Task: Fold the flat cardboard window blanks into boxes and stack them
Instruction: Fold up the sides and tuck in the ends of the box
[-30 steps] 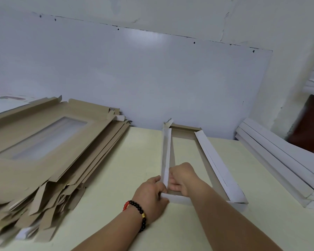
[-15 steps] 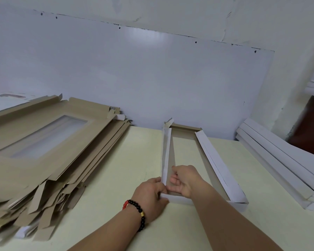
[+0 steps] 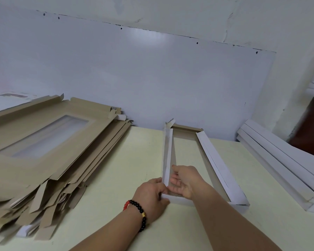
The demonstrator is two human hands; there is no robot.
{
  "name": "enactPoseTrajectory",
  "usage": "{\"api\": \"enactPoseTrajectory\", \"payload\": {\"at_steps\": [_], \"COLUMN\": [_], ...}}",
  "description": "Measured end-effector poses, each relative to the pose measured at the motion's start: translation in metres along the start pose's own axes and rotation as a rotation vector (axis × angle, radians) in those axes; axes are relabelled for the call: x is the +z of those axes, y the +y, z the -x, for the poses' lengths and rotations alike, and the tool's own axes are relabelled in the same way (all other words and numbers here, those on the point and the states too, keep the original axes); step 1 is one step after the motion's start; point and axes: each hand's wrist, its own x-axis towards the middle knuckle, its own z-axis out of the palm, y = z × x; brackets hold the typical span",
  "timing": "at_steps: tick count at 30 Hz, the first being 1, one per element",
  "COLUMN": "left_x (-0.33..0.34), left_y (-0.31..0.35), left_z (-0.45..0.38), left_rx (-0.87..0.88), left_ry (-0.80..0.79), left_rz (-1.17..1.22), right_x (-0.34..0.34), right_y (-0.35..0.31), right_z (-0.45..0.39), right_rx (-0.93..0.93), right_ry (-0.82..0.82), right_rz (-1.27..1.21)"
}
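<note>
A half-folded white window box (image 3: pixel 219 165) lies on the pale table in front of me, its long side walls standing up. My left hand (image 3: pixel 150 194), with a bead bracelet on the wrist, grips the box's near left corner from outside. My right hand (image 3: pixel 184 180) is inside the box at that corner, fingers fairly straight, pressing against the inner face of the left wall. A tall pile of flat brown window blanks (image 3: pixel 43 145) lies to the left.
Folded white boxes (image 3: pixel 279 165) are stacked at the table's right edge. A white board (image 3: pixel 152 78) leans against the wall behind the table. The table surface (image 3: pixel 130 160) shows bare between the blanks and the box.
My right hand has opened from a curled grip and its fingers have slid farther along the inside of the left wall. The left hand has kept its hold on the corner.
</note>
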Motion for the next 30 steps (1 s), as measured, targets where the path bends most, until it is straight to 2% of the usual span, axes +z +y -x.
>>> {"api": "enactPoseTrajectory", "payload": {"at_steps": [3,5,8,13,23,25,28,30], "left_x": [0.0,0.001,0.002,-0.001,-0.001,-0.002,-0.002,-0.002], "left_y": [0.0,-0.001,-0.002,0.0,0.002,0.003,0.003,0.003], "left_z": [-0.001,-0.001,-0.001,-0.001,0.0,0.0,0.0,0.0], "left_rx": [0.008,0.01,0.023,0.027,0.003,0.01,0.021,0.011], "left_ry": [0.014,0.014,0.008,0.004,-0.012,-0.005,-0.003,-0.016], "left_rz": [0.006,0.001,-0.017,-0.02,-0.03,-0.025,-0.015,-0.007], "right_x": [-0.001,0.003,0.006,0.006,0.004,0.005,0.007,0.007], "right_y": [-0.002,-0.004,-0.005,-0.001,-0.002,-0.003,-0.002,-0.002], "right_z": [-0.004,-0.002,0.002,-0.001,0.003,0.008,0.013,0.016], "right_rx": [-0.095,-0.106,-0.056,-0.029,-0.017,-0.005,-0.008,-0.106], "right_ry": [0.066,0.046,-0.021,0.008,-0.008,-0.062,-0.127,-0.115], "right_rz": [0.136,0.159,0.061,-0.024,-0.079,-0.065,0.105,0.388]}}
